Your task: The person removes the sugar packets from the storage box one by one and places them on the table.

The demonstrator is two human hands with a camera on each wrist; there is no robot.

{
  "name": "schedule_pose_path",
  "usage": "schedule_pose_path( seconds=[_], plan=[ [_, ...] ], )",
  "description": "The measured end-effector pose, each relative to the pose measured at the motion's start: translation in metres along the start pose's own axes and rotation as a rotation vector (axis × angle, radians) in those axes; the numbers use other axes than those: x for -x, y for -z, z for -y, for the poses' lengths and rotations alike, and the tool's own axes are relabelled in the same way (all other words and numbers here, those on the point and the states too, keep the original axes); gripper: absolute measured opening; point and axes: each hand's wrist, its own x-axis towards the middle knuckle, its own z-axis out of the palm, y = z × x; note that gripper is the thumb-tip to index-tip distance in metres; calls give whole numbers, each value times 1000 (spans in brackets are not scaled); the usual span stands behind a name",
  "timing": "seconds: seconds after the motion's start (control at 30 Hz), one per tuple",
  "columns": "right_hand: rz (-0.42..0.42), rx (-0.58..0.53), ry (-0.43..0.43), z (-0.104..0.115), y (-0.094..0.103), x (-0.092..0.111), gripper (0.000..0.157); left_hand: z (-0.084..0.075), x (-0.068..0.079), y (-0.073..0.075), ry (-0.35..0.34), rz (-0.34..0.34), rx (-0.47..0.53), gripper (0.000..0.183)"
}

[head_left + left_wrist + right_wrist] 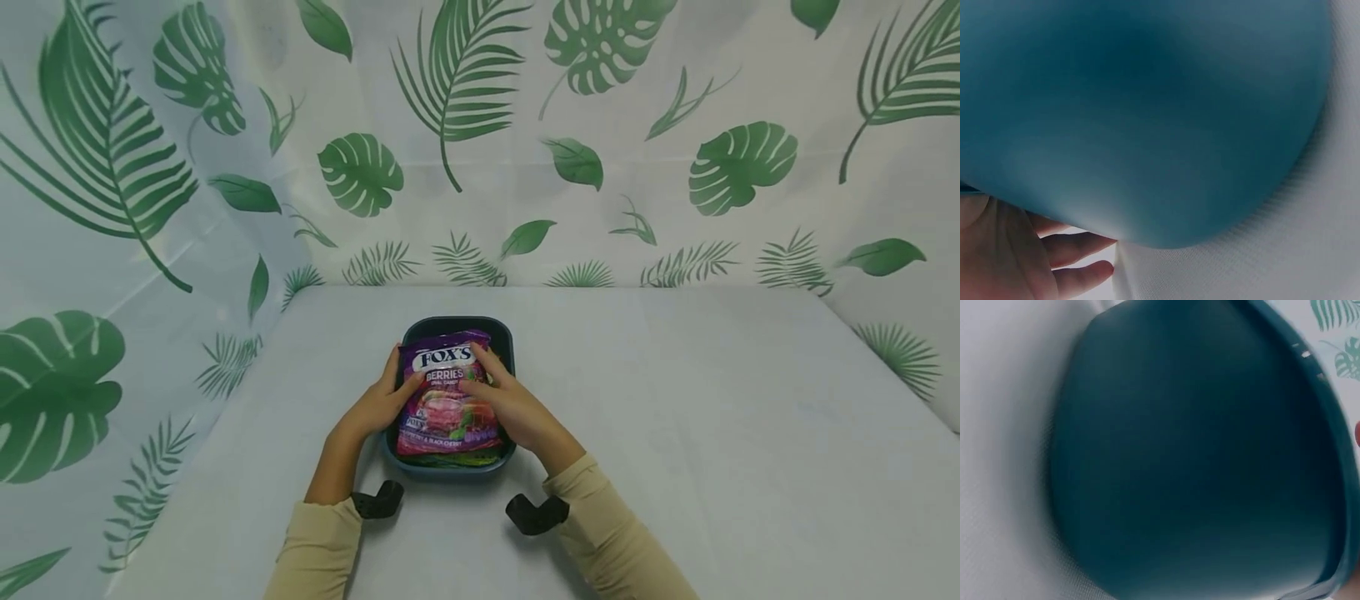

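Observation:
A purple and pink bag of Fox's Berries candy (450,408) lies face up in a dark blue-green tub (450,473). Over the tub's left rim rests my left hand (378,407), its thumb on the bag's left side. In the left wrist view, some fingers of the left hand (1029,253) extend down outside the tub wall (1166,150). From the right, my right hand (521,408) presses on the bag with outstretched thumb and finger. The tub wall (1191,450) fills most of the right wrist view, where that hand is mostly hidden.
Beneath the bag, a green packet (457,459) shows at the tub's near end. The tub stands on a white-covered table (697,433). A leaf-patterned curtain (495,183) hangs behind and at the sides. Black wrist mounts (536,514) sit close to the tub's near edge.

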Motion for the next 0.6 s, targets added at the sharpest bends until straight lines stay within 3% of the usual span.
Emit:
schedule_pose_path(
  seconds=[0.27, 0.6],
  plan=[
    [6, -6, -8, -5, -1, 4, 78, 1, -3, -4, 10, -8, -22, 80],
    [-78, 99, -36, -3, -5, 4, 74, 3, -1, -2, 18, -24, -19, 80]
  ],
)
